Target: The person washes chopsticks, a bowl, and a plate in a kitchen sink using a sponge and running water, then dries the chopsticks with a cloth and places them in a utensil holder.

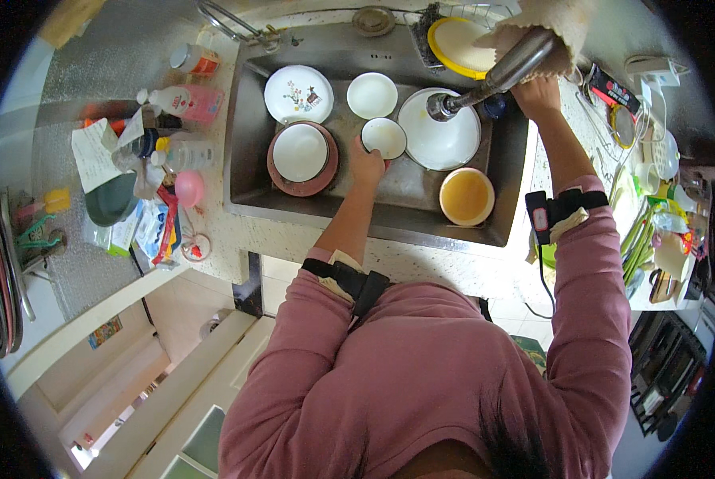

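Observation:
My left hand grips a small white bowl with a bit of red on its outside, held over the middle of the steel sink. At the upper right, my right hand is at the sink's far right corner, its fingers hidden behind a beige cloth. This cloth surrounds the upper end of a metal pipe, probably a faucet spout, reaching over a large white bowl. Whether the right hand grips anything cannot be seen.
The sink also holds a patterned plate, a white bowl, a white bowl stacked on a reddish dish, and a bowl of yellowish-brown liquid. Bottles crowd the left counter; green vegetables lie right.

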